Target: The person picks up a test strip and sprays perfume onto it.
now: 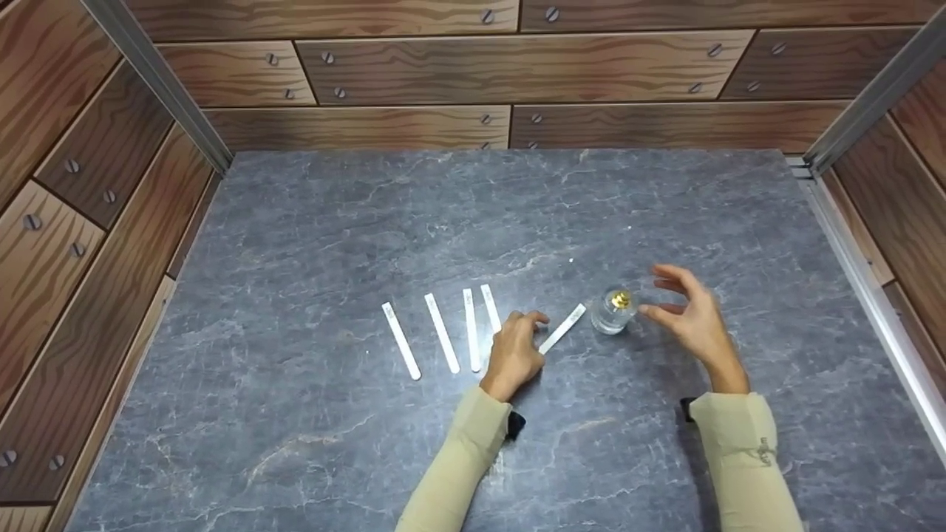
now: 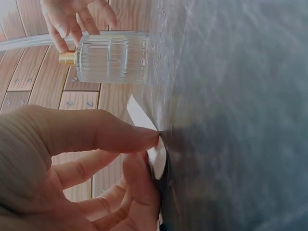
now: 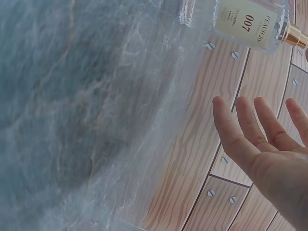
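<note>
With thumb and fingertips, my left hand (image 1: 514, 355) pinches a white paper test strip (image 1: 567, 324) low at the tabletop. In the left wrist view this strip (image 2: 139, 111) slants past the thumb, its middle covered by it. Beyond its far end stands a clear glass perfume bottle (image 1: 609, 319) with a gold spray top (image 1: 621, 298). The right wrist view shows the bottle's pale label (image 3: 246, 21) printed 007. My right hand (image 1: 695, 318) hovers just right of the bottle, fingers spread and relaxed, holding nothing.
Several more white strips (image 1: 442, 332) lie in a row left of my left hand, the nearest (image 1: 489, 307) partly hidden by it. Wood-patterned walls (image 1: 510, 70) surround the grey marbled tabletop (image 1: 332, 222), and a metal rail (image 1: 872, 295) runs along its right side.
</note>
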`<state>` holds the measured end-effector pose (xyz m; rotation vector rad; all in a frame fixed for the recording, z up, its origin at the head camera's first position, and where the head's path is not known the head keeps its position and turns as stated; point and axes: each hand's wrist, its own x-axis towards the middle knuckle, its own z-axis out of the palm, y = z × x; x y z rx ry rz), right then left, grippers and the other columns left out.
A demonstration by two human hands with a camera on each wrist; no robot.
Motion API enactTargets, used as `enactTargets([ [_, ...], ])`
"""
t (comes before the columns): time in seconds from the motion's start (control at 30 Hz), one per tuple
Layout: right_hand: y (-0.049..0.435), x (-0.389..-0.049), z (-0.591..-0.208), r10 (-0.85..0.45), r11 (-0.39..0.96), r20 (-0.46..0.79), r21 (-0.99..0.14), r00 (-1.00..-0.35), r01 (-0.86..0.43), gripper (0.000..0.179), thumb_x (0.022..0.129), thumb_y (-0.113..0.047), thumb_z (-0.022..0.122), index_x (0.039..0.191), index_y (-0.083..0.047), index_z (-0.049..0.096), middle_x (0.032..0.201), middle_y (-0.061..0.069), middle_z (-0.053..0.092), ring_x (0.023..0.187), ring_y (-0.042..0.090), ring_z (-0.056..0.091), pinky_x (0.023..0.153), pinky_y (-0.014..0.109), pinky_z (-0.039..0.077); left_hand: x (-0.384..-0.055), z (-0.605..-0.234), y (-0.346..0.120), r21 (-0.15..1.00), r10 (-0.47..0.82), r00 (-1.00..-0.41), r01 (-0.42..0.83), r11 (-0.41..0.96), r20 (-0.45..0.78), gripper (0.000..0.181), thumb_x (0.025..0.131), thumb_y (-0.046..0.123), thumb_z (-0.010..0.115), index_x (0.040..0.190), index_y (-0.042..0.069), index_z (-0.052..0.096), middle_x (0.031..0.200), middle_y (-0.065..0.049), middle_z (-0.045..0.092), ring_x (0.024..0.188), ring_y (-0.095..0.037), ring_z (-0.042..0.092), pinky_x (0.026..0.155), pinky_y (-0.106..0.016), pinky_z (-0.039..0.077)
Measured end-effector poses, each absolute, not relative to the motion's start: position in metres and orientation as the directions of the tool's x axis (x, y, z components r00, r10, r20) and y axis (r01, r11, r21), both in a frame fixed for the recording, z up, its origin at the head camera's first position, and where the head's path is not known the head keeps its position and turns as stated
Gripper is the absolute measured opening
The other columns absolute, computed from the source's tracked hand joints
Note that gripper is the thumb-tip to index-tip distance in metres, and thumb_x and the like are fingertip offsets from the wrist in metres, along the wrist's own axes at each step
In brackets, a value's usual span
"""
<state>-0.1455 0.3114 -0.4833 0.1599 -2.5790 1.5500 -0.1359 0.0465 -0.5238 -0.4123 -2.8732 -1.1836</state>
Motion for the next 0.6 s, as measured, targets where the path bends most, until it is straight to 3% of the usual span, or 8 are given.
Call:
enactTargets([
  [0.3,0.3105,-0.1423,-0.4879,-0.016,0.433,0.141,-0.892,-0.990,-0.134,0.062,0.086,0.009,0.074,0.142,0.012,0.046,0.142,0.030,0.049,0.126,0.039,0.050,0.089,0.018,0.050,-0.1362,-0.5275,0.0449,0.708,0.285,-0.959,0.208,0.675,0.011,0.022,0.073,-0.008,0.071,0.074,0.015,0.073,0.070,0.007,0.067,0.066,-0.011,0.063,0.056,-0.025,0.049],
  [0.6,0.3104,-0.1429,-0.4923,-0.006,0.412,0.122,-0.904,-0.993,-0.113,0.062,0.086,0.011,0.074,0.141,0.013,0.046,0.142,0.030,0.049,0.125,0.038,0.050,0.091,0.018,0.049,-0.1371,-0.5250,0.0420,0.747,0.257,-0.966,0.189,0.638,0.026,0.022,0.078,-0.008,0.067,0.076,0.013,0.073,0.070,0.005,0.069,0.064,-0.009,0.064,0.057,-0.023,0.050],
])
